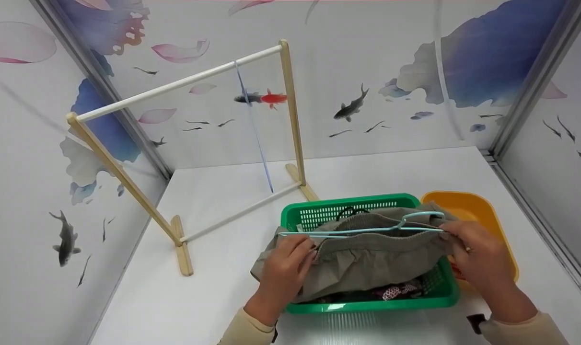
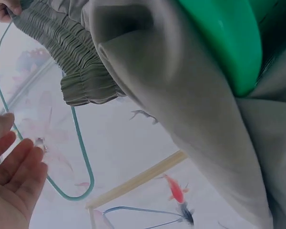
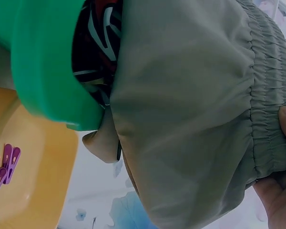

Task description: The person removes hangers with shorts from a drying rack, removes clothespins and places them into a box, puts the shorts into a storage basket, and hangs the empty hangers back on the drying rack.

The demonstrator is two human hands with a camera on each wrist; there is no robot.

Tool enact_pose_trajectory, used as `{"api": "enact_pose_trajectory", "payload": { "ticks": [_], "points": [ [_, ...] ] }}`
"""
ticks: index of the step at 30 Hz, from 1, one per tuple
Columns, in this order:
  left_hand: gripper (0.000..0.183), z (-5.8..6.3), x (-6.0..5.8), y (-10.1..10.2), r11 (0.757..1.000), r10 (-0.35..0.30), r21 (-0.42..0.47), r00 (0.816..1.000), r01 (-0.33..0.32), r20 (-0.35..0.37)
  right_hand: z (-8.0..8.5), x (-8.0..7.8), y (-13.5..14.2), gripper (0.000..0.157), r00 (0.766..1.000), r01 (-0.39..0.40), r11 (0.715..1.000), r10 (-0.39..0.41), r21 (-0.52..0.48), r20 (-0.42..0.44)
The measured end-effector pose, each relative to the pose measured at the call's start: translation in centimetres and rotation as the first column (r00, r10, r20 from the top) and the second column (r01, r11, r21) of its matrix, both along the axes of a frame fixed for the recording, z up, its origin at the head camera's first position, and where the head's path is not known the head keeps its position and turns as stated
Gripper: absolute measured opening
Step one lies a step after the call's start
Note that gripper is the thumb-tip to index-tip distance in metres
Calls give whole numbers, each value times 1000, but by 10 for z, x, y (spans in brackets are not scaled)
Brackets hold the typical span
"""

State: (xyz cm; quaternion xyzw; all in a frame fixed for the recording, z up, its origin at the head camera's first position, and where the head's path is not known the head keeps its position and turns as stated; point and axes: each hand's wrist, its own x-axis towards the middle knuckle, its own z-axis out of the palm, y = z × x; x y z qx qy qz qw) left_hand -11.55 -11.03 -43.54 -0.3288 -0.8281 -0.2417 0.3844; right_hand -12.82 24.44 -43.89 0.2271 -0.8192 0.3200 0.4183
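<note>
Grey-green pants (image 1: pixel 367 263) with a gathered elastic waistband (image 3: pixel 271 95) lie draped over a green basket (image 1: pixel 367 309). A light blue wire clothes hanger (image 1: pixel 357 232) runs along the waist opening, its hook towards the right. My right hand (image 1: pixel 480 256) pinches the waistband at the hanger's right end, thumb on the outside. At the hanger's other end, my left hand (image 1: pixel 288 263) has thumb and fingers around the wire. In the left wrist view, that end of the hanger sticks out past the waistband, beside my left fingers (image 2: pixel 26 171).
A wooden rack (image 1: pixel 295 115) with white bars stands at the back left, another blue hanger (image 1: pixel 254 124) on its top bar. An orange tray (image 1: pixel 482 211) behind the basket holds purple clothespins (image 3: pixel 9 162). Patterned clothes (image 1: pixel 398 290) lie in the basket. Printed walls enclose the white table.
</note>
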Motion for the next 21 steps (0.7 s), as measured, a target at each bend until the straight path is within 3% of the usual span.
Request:
{"api": "enact_pose_trajectory", "payload": {
  "ticks": [6, 11, 15, 19, 21],
  "points": [
    [21, 6, 2, 2, 1000, 16, 13, 997, -15, -74, 0, 1, -3, 51, 1000, 0, 1000, 0, -11, -20],
    [9, 10, 2, 3, 1000, 12, 26, 994, -9, -109, 1, 3, -7, 48, 1000, -10, 1000, 10, 6, -15],
    [20, 12, 1, 4, 1000, 20, 8, 992, -19, -125, 1, 4, -10, 44, 1000, -26, 999, 26, 31, -13],
    [16, 12, 0, 4, 999, 39, -18, 993, -41, -113, 0, 3, -13, 45, 999, -21, 998, 23, 59, -43],
    [26, 11, 0, 4, 998, 48, -26, 993, -51, -110, -1, 2, -16, 46, 997, -14, 997, 19, 72, -69]
  ]
}}
